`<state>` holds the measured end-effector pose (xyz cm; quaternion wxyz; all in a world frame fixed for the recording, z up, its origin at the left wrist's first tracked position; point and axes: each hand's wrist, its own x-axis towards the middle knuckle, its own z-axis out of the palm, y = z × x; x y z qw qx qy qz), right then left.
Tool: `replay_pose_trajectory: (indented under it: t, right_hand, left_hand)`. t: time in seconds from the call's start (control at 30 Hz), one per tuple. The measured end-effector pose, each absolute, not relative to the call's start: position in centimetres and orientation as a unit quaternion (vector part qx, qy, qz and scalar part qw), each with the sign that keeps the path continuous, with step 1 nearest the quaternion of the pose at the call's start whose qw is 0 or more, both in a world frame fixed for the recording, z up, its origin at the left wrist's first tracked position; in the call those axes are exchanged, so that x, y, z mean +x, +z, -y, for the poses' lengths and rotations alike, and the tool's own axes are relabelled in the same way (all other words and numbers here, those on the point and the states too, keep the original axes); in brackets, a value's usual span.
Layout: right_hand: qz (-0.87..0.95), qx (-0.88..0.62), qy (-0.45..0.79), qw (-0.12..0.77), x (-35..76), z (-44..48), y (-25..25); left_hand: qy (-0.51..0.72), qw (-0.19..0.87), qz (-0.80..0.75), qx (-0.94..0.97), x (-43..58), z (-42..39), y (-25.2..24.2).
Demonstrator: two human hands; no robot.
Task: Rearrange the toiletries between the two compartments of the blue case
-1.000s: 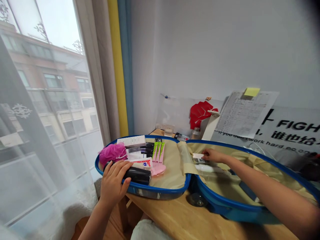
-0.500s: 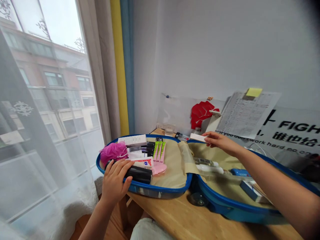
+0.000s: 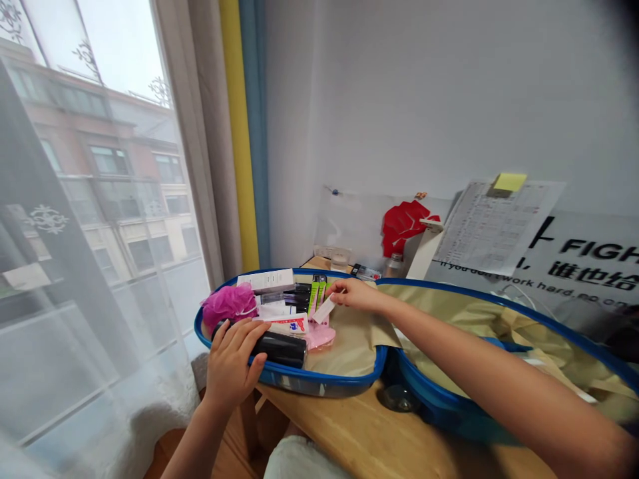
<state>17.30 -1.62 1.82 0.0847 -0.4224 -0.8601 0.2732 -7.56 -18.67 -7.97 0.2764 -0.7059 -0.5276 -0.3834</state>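
My right hand [image 3: 352, 293] pinches a slim white box [image 3: 324, 309] above the left half of an open blue suitcase [image 3: 329, 384]. Just beneath the box are green-and-pink packets [image 3: 313, 298]. My left hand [image 3: 237, 349] rests at the near rim, its fingers stretched over a black cylinder [image 3: 279, 348] and its thumb apart. Around that cylinder lie a purple bath puff [image 3: 229, 306], a toothpaste box [image 3: 292, 324], a pink item [image 3: 321, 338] and a larger white box [image 3: 266, 280]. Black-capped items [image 3: 298, 296] sit between the boxes and packets.
The suitcase's other half [image 3: 434, 296] spreads to the right, partly hidden by my right forearm, with a blue item [image 3: 504, 344] inside. It stands on a wooden table [image 3: 344, 426]. Behind are a clear bottle [image 3: 394, 265] and pinned papers [image 3: 499, 226]. Curtains [image 3: 234, 133] hang at left.
My right hand has carried the slim white box leftward, from above the suitcase's hinge side to over the packets. The lining on the right half has shifted over its contents. My left hand stays put.
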Motion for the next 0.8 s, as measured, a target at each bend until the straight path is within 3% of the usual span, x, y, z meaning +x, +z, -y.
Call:
replay_pose_trajectory:
  t: [0.57, 0.8]
  right_hand:
    - [0.889, -0.429, 0.159, 0.022, 12.1, 0.2, -0.6]
    - [0.865, -0.490, 0.084, 0.067, 18.3, -2.7, 3.3]
  left_hand:
    - [-0.386, 0.276, 0.525, -0.707, -7.4, 18.8, -7.7]
    - [-0.385, 0.274, 0.526, -0.707, -7.4, 18.8, -7.9]
